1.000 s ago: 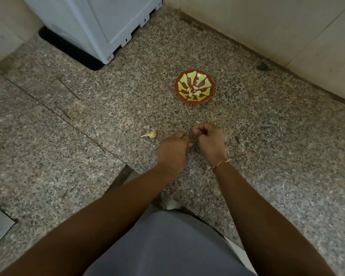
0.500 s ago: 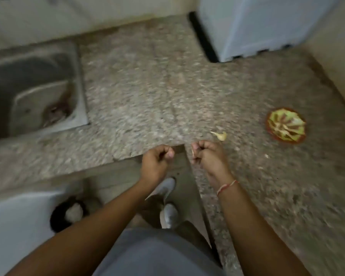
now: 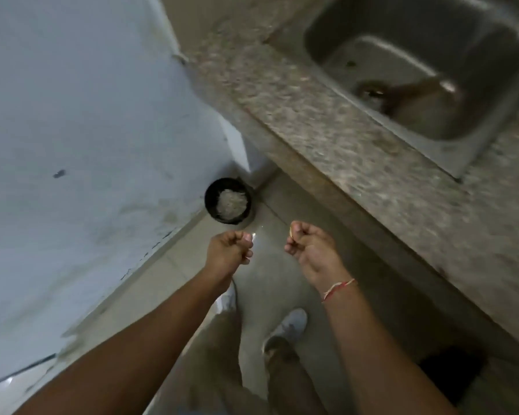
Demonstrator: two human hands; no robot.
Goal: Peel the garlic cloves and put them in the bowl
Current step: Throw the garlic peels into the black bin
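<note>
Head view, my end: left hand [image 3: 226, 253] fingers pinching pale garlic skin [image 3: 253, 235], right hand [image 3: 307, 245] fingers pinching garlic clove [image 3: 291, 232], both above floor [image 3: 270, 283] near black bin [image 3: 229, 200]

A speckled granite bench [image 3: 327, 139] runs across my upper right, and a steel sink [image 3: 426, 85] is set into it, with a brownish stain around its drain. To my left stands a pale blue-white wall [image 3: 87, 130], scuffed and marked low down. Below me lies a grey tiled floor [image 3: 276, 265]. A black bin [image 3: 229, 201] holding pale scraps sits in the corner where wall and bench meet. The light is dim.
</note>
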